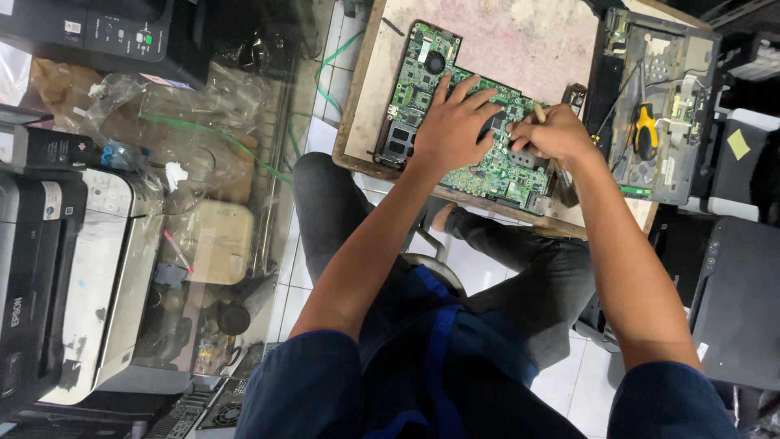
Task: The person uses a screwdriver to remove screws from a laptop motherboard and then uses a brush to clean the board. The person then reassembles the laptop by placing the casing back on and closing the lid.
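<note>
**Green board, two hands, and which way it all runs**

Green circuit board (455, 122) is the landmark here, so everything below is placed relative to it. It lies flat on a worn wooden work board (520, 41) propped over the person's lap, and its long axis runs on a diagonal, from the fan cutout at its far-left corner down to its near-right corner.

Left hand (451, 126) is spread flat over the middle of the board, fingers fanned and pointing toward its right end. It's pressing rather than gripping, nothing pinched in it as far as I can see.

Right hand (556, 134) sits at the board's right end, fingers curled tight around a slim pale-handled tool (539, 114), maybe a brush or small driver, can't tell which. The working end points back left onto the board, right beside the left fingertips. So the spot being worked is between the two hands, and the right hand is the nearer one to it, coming in roughly along the board's long axis.

Off the board's right end, well apart, there's an opened laptop shell (658, 106) with a yellow-handled screwdriver (645, 130) lying in it. Away from the board's left end, past the table edge, a white printer (97, 276) sits among plastic bags.
</note>
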